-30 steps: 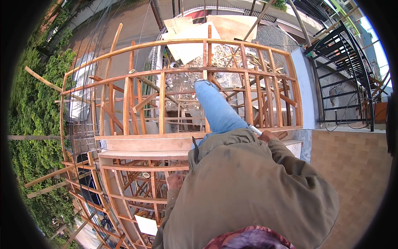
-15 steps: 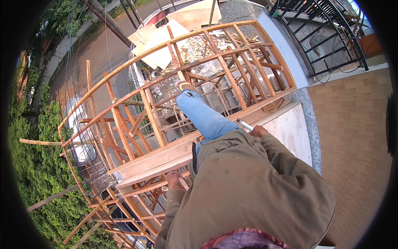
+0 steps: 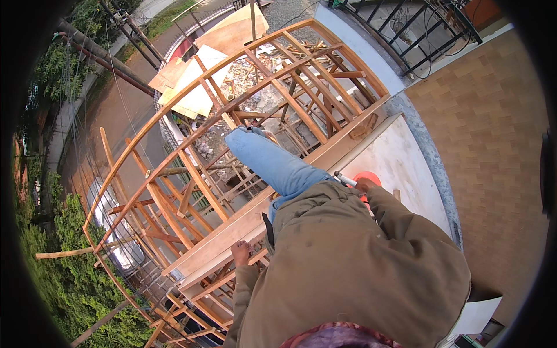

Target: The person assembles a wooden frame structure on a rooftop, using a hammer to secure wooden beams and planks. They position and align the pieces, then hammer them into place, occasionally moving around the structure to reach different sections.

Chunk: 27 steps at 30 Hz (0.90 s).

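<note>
In the head view, the right hand [image 3: 364, 187] had its fingers wrapped around a white tool [image 3: 348, 181], beside an orange object [image 3: 371, 176]. The left hand [image 3: 241, 253] was by a wooden board [image 3: 223, 238]; its fingers' grip I couldn't tell.

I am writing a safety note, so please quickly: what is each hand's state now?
Left hand: open or gripping, it cannot be told.
Right hand: closed, holding a white, tube-shaped tool.

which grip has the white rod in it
The right grip: a white rod sticks out of it, whereas the left grip shows no rod.
</note>
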Tool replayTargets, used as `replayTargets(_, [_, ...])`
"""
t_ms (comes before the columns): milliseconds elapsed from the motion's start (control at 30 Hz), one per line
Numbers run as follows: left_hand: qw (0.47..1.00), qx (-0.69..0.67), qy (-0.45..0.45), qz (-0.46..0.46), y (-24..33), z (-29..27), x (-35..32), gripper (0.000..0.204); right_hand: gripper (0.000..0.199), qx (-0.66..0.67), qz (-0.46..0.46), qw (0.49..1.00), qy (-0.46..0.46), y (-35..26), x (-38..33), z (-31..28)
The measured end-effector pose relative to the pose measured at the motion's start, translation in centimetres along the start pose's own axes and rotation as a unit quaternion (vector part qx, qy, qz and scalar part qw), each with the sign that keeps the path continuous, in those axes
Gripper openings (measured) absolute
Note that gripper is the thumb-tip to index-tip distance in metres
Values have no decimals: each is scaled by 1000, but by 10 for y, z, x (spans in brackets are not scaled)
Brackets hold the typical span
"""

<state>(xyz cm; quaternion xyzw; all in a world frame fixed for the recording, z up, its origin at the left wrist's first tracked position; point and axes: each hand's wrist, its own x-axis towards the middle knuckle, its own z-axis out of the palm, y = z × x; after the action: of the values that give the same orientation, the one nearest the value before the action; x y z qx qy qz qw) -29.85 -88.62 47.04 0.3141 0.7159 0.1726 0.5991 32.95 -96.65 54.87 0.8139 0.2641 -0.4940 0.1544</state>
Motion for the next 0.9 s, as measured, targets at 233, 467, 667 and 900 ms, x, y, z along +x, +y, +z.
replayTargets(233, [999,27,-29,-1,0,-2,-24,9,49,-23,24,999,23,-52,-36,-34])
replayTargets(467, [989,139,-52,-17,57,-4,-52,2,57,-16,11,999,46,-49,-21,-23])
replayTargets(667, [993,99,-51,-27,89,-10,40,4,57,42,54,997,40,-9,-42,9])
replayTargets(900, [978,169,-81,87,198,18,105,16,45,1,84,996,31,93,-26,98])
